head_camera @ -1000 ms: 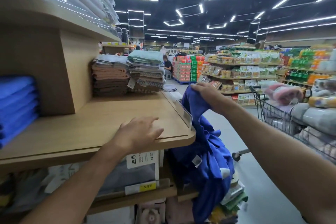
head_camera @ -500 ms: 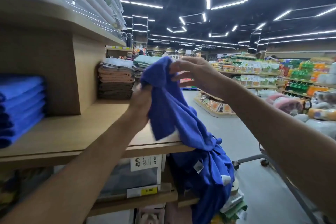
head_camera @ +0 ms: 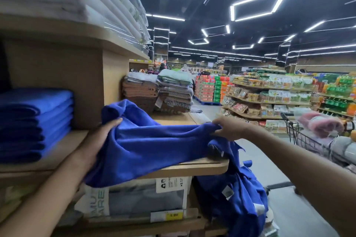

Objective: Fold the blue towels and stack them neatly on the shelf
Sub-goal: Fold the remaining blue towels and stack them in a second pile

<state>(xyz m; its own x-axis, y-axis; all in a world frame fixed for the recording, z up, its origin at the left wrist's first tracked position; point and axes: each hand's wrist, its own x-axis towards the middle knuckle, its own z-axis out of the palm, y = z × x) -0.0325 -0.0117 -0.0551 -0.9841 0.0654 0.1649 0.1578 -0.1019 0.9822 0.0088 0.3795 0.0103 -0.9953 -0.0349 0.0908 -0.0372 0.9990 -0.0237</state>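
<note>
Yellow price tag, on a white strip at the front edge of the lower shelf: reads 5.90, middle digit blurred. Clear-wrapped grey package under the shelf: the white band at its left end carries large cut-off letters, "MU" above "ARE". White label at the package's top right corner: "2500" and "x1", printed sideways; the smaller print is too blurred to read.

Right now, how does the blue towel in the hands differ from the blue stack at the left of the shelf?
The held towel is unfolded and rumpled; the stack is folded flat in even layers. The held towel is stretched between the left hand and right hand, draping over the shelf edge; the stack rests untouched, further back. Both are the same deep blue.
</note>
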